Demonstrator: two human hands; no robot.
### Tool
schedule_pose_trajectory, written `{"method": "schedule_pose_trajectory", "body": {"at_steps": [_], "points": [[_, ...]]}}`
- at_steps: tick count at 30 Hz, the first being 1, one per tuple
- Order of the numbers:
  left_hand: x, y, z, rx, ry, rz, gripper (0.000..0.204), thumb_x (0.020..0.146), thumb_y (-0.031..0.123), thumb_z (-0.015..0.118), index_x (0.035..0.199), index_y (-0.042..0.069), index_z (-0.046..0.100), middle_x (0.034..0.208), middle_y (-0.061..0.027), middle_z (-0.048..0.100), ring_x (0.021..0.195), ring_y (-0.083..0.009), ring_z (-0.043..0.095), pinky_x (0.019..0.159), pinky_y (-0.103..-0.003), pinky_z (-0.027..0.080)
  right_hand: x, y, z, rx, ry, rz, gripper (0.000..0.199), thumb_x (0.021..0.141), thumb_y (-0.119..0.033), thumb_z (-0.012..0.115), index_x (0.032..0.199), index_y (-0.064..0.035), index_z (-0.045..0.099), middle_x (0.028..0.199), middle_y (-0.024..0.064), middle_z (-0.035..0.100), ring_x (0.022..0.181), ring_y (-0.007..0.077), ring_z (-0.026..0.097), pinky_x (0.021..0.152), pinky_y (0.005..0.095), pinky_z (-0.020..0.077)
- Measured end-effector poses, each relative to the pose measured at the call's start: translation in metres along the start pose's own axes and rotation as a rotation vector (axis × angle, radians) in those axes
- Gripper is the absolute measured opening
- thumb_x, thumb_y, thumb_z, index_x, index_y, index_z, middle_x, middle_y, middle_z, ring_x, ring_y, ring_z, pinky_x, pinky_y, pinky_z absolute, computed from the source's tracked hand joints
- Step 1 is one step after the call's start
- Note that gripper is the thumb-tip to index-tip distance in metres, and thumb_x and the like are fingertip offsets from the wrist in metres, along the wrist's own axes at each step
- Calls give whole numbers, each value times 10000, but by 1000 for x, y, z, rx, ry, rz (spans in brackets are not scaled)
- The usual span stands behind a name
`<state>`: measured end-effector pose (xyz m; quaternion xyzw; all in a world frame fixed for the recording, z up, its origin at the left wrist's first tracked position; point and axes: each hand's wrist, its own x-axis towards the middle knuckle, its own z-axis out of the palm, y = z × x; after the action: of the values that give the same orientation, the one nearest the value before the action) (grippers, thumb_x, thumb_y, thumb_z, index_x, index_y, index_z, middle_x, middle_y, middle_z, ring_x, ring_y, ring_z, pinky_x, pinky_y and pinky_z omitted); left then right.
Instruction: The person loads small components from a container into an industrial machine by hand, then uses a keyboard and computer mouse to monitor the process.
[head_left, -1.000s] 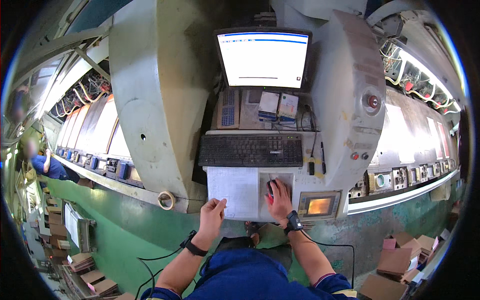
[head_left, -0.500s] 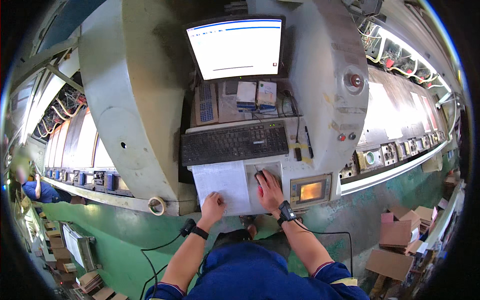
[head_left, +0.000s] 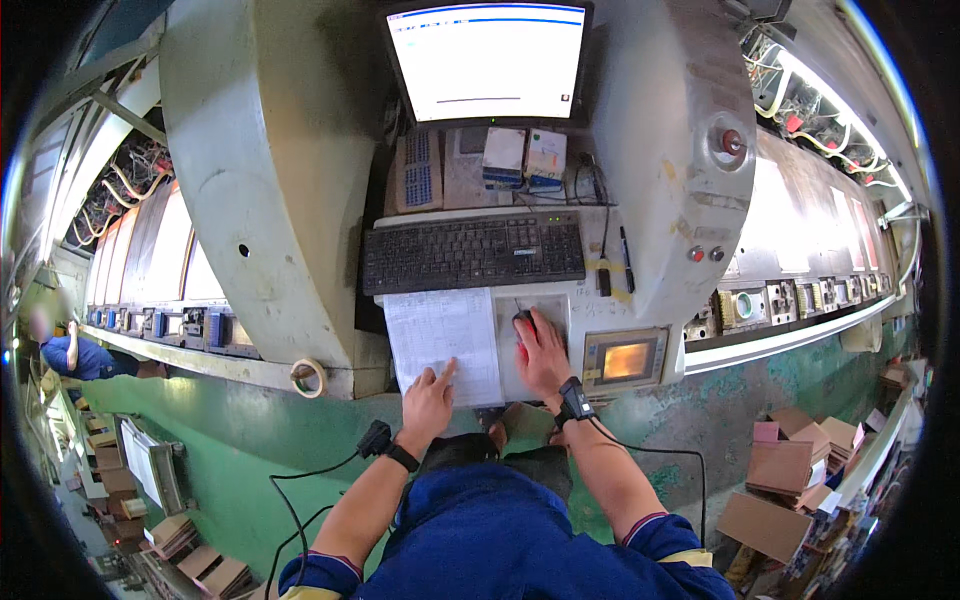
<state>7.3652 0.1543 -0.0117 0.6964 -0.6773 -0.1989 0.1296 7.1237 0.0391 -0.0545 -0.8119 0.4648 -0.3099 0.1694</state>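
My right hand [head_left: 543, 362] rests over a dark mouse with red sides [head_left: 522, 322], fingers curved round it, on a small pad at the front of the console. With its index finger stretched out, my left hand [head_left: 427, 404] points onto a white printed sheet [head_left: 440, 325]; the other fingers are curled and hold nothing. The sheet lies flat at the console's front edge, just below a black keyboard [head_left: 470, 252]. Beyond the keyboard stands a lit monitor [head_left: 490, 65] with a mostly white screen.
Small boxes [head_left: 504, 152] and a second keyboard [head_left: 418, 170] lie under the monitor. A pen [head_left: 627, 260] lies right of the black keyboard. Beside my right hand is a small lit panel [head_left: 625, 361]. A tape roll [head_left: 308, 378] hangs at left. Cartons [head_left: 780, 465] stand at right; another person [head_left: 75, 355] is far left.
My left hand has gone from curled at the sheet's lower edge to pointing on it with the index finger. The view has tilted down slightly. My right hand stays on the mouse.
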Motion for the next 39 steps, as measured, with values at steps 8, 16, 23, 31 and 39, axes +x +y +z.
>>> {"method": "schedule_pose_trajectory", "body": {"at_steps": [8,16,23,31,39], "points": [[3,4,-3,-61,-10,-62,573,899,99,622,1457,202,550,943,-136,559,900,-341,609,778,-460,519,5,0,-2,-74,-26,5,479,888,-120,639,1354,-50,552,1445,276,464,1281,461,488,1076,540,416],[3,1,1,-76,-11,-66,592,883,102,645,1460,193,550,936,-127,537,892,-328,602,772,-454,515,7,-3,-4,-25,-3,-8,512,881,-113,653,1373,-56,522,1438,272,470,1270,460,496,1072,534,418],[2,-1,0,-95,-8,-67,616,890,104,659,1480,221,529,916,-117,516,854,-327,583,741,-450,501,5,-5,-3,16,24,36,563,875,-136,680,1392,-28,487,1440,268,473,1280,463,491,1079,519,417],[3,-2,-2,-146,-23,-95,597,873,101,657,1449,227,563,927,-131,537,880,-340,603,771,-460,516,39,-18,-43,148,243,149,519,903,-114,679,1368,8,482,1412,272,479,1277,476,482,1078,501,416],[5,-3,1,-163,-54,-142,592,866,104,671,1431,254,578,951,-122,564,878,-333,619,772,-457,517,102,21,-67,8,68,370,566,853,-197,740,1339,-9,518,1470,301,412,1307,493,464,1076,502,436]]}}
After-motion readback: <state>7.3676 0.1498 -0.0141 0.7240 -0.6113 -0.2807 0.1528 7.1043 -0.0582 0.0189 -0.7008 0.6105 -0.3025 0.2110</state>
